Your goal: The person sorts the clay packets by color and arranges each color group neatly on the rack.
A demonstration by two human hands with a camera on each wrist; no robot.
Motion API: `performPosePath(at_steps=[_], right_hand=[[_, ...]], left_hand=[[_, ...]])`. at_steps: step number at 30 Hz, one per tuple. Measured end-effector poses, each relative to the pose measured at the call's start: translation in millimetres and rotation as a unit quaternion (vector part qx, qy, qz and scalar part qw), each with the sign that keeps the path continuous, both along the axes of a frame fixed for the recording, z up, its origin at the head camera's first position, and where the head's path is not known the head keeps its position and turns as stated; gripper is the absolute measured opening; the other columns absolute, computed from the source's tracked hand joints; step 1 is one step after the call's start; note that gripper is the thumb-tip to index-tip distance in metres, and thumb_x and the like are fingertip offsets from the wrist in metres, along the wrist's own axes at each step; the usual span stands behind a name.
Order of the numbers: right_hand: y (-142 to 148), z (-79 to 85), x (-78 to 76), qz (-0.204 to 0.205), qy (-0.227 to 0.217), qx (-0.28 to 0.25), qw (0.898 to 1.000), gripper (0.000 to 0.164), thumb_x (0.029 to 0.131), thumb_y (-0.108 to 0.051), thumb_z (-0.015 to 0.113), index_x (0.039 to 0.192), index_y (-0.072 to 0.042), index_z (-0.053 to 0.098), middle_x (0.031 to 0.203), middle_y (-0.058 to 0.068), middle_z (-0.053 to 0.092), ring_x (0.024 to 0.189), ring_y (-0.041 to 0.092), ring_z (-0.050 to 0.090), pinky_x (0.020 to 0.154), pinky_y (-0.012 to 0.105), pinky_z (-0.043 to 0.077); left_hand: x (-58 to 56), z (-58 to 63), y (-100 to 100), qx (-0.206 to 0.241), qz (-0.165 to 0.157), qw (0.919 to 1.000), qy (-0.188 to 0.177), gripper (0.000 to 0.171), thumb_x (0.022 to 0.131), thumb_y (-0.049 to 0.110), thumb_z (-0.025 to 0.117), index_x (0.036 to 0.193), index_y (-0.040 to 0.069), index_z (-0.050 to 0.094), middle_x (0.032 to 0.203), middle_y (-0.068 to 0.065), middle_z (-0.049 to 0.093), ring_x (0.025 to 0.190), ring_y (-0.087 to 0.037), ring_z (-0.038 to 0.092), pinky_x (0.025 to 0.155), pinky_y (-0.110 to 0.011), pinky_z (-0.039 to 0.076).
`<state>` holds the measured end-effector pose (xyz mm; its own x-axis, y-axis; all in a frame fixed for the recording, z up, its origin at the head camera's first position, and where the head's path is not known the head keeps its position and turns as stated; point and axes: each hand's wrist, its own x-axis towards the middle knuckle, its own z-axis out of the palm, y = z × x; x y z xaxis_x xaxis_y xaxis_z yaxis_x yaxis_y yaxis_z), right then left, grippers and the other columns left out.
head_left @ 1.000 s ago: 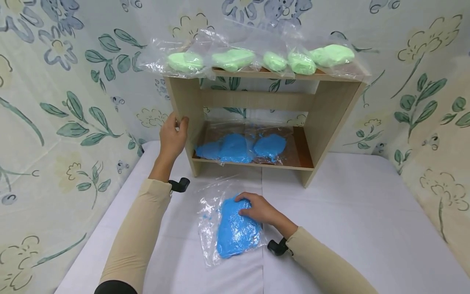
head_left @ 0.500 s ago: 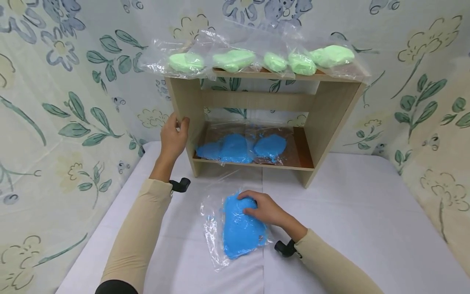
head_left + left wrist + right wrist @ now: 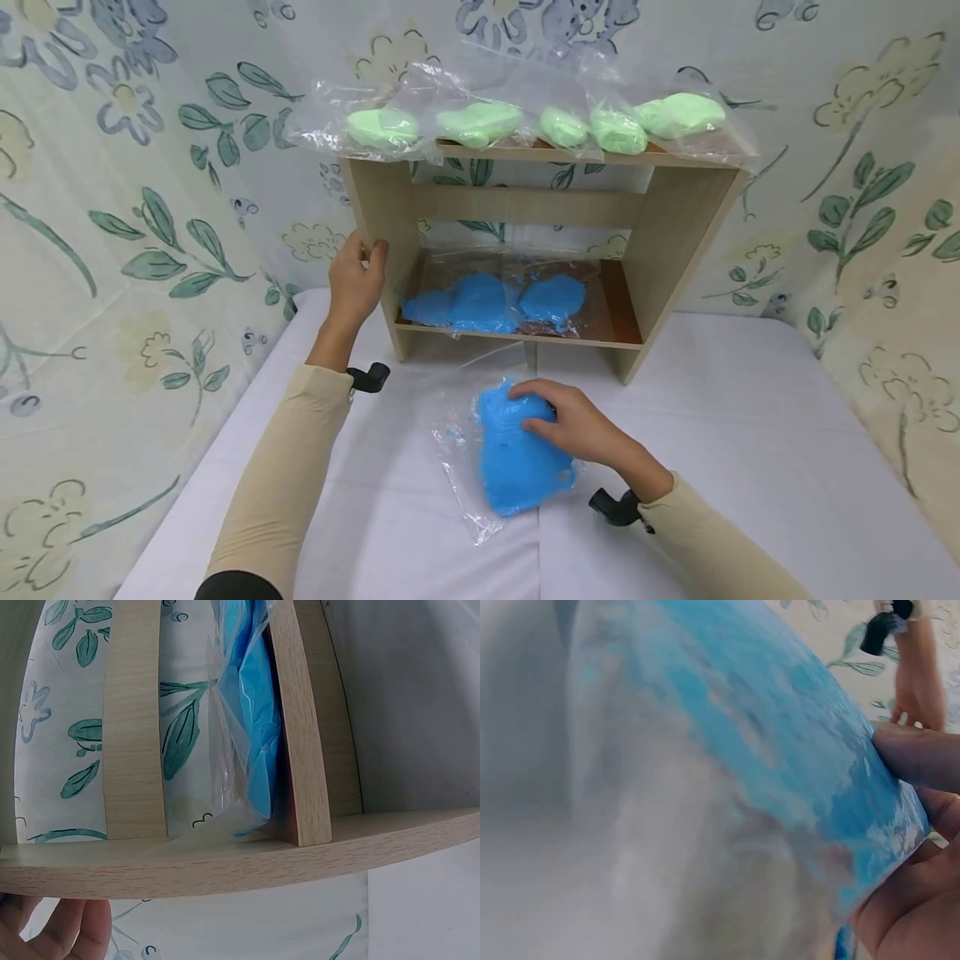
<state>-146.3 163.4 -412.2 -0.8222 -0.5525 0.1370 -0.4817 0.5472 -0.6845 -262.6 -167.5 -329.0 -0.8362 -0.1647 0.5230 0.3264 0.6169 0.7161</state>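
My right hand (image 3: 585, 421) grips a clear plastic bag of blue, clay-like stuff (image 3: 517, 458) by its upper right side. In the right wrist view the bag (image 3: 780, 750) looks tilted, with the thumb over it and fingers beneath. It is in front of a small wooden shelf (image 3: 656, 275). My left hand (image 3: 356, 279) holds the front edge of the shelf's left side panel. Its fingers (image 3: 67, 930) are against the panel's outer side in the left wrist view, their tips partly hidden. More blue bags (image 3: 483, 304) lie on the lower board.
Several clear bags of pale green stuff (image 3: 480, 123) line the shelf's top board, some plastic hanging over the edges. A white cloth (image 3: 720, 467) covers the table. Behind it hangs a floral cloth backdrop (image 3: 247, 200).
My right hand has moved right and slightly away from me, bringing the blue bag with it. The left hand and the shelf have stayed in place.
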Motion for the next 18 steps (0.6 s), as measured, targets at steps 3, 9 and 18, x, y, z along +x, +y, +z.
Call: performPosePath(at_steps=[3, 9, 18], right_hand=[[13, 11.1, 3.6, -0.014, 0.009, 0.005, 1.000, 0.043, 0.089, -0.009, 0.071, 0.130, -0.015, 0.060, 0.137, 0.014, 0.061, 0.121, 0.040, 0.061, 0.092, 0.056, 0.058], [29, 25.1, 4.4, -0.036, 0.017, 0.015, 0.999, 0.044, 0.090, -0.009, 0.071, 0.131, -0.016, 0.059, 0.139, 0.017, 0.059, 0.119, 0.044, 0.061, 0.088, 0.059, 0.058], [42, 34.2, 4.4, -0.045, 0.039, 0.012, 0.998, 0.044, 0.089, -0.007, 0.071, 0.131, -0.014, 0.059, 0.138, 0.017, 0.059, 0.121, 0.045, 0.060, 0.090, 0.061, 0.056]], left_hand=[[0.3, 0.0, 2, 0.003, -0.004, 1.0000, -0.003, 0.044, 0.103, 0.034, 0.045, 0.143, 0.016, 0.049, 0.141, -0.011, 0.057, 0.118, -0.031, 0.061, 0.092, -0.051, 0.058], [3.1, 1.3, 1, 0.009, 0.000, 0.9999, -0.006, 0.044, 0.103, 0.035, 0.045, 0.143, 0.016, 0.048, 0.143, -0.010, 0.056, 0.121, -0.030, 0.061, 0.095, -0.051, 0.058], [1.0, -0.5, 0, 0.004, -0.004, 1.0000, 0.002, 0.043, 0.104, 0.034, 0.046, 0.141, 0.014, 0.050, 0.139, -0.013, 0.059, 0.115, -0.031, 0.062, 0.092, -0.051, 0.058]])
